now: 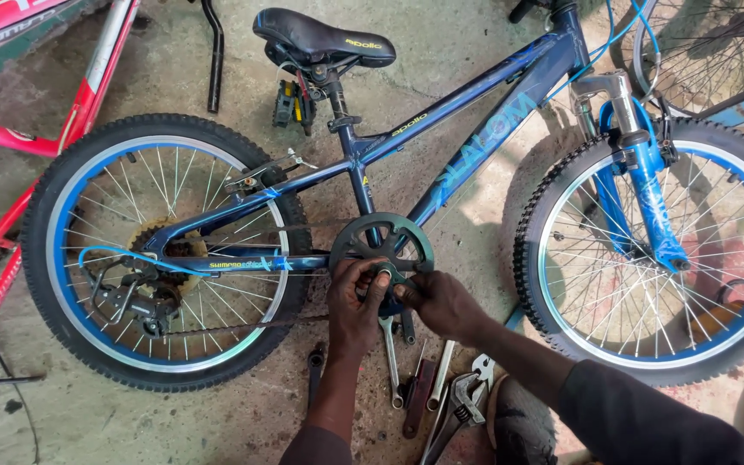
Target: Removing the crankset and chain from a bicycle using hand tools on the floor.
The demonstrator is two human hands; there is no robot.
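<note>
One blue bicycle [475, 129] stands across the frame on two spoked wheels. At lower centre, both hands work its single black chainring [381, 245]: the left hand [353, 301] and right hand [441, 301] pinch the crank hub. Roughly five hand tools [441, 396] lie on the concrete below.

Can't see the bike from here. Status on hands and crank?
Both hands on the chainring: left hand and right hand at its centre. Blue bike on its side. Wrenches on the floor below.
</note>
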